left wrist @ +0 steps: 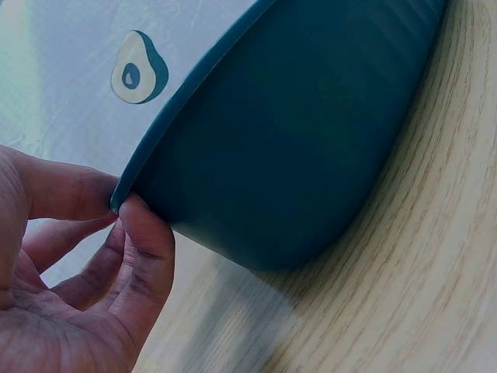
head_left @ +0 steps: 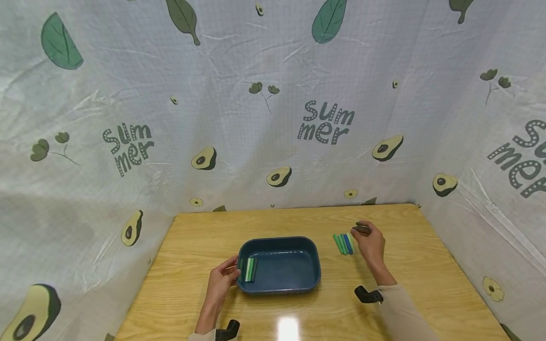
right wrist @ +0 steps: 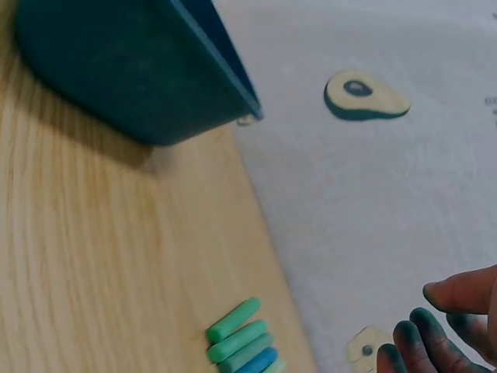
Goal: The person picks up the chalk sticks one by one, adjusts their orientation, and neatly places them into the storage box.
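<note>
A dark blue-green plastic tub [head_left: 286, 290] stands on the table, and my left hand [head_left: 222, 280] grips its left rim. The left wrist view shows that hand [left wrist: 93, 272] pinching the rim between thumb and fingers. Inside the tub, at its left end, lie several green chalk sticks [head_left: 249, 270], light and dark. More chalk sticks [head_left: 343, 243], green, blue and pale, lie side by side right of the tub. Just beside them is my right hand [head_left: 370, 241], holding nothing visible. Its fingertips [right wrist: 425, 318] are stained dark green, with the thumb apart from the fingers.
A wooden table [head_left: 192, 237] carries everything. A pale sheet [head_left: 239, 132] printed with avocados and leaves hangs behind it and along both sides. Black cameras on straps [head_left: 368, 294] sit on both wrists.
</note>
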Motion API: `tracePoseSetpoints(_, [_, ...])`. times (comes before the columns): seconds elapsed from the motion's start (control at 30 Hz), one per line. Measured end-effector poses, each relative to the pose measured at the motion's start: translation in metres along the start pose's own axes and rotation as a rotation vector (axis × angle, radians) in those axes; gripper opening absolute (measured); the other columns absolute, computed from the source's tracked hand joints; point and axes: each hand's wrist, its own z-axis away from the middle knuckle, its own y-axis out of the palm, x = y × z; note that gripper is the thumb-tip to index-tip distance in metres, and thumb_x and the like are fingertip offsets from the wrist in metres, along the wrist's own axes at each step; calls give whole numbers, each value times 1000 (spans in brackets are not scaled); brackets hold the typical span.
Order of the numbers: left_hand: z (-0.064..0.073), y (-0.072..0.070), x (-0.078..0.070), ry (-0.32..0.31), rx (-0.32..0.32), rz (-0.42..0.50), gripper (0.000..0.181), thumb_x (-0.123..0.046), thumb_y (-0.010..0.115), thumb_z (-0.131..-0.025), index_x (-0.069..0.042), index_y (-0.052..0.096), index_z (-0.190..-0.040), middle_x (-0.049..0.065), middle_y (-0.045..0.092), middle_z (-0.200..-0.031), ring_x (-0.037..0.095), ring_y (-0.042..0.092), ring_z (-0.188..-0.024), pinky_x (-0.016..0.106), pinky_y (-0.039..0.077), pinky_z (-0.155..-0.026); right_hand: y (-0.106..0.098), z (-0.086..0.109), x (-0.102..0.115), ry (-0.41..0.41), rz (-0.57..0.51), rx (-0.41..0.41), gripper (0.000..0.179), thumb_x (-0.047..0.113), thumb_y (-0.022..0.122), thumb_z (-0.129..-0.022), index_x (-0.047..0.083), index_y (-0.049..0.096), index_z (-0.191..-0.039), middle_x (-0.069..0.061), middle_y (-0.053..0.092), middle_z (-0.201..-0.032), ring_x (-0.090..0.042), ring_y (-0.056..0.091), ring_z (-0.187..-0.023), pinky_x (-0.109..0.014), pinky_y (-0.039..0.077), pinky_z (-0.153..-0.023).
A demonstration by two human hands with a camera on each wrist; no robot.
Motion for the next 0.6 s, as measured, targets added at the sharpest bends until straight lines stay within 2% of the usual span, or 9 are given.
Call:
tracePoseSetpoints(0.1, [0, 0, 1, -1, -2, 3, 45, 3, 59, -92, -1, 56, -137, 22, 57, -129, 10, 58, -94, 25, 53, -66, 1, -1, -7, 16, -6, -11, 39, 19, 66, -94, 6, 59, -130, -19, 69, -118, -34, 67, -106, -42, 55, -88])
tracePoseSetpoints(0.6, [-1, 0, 3, 4, -3, 1, 45, 3, 59, -92, -1, 56, -137, 22, 58, -129, 11, 60, -95, 25, 53, -67, 13, -2, -32, 72, -28, -96, 37, 16, 65, -94, 2, 60, -127, -23, 69, -116, -36, 67, -103, -43, 55, -83])
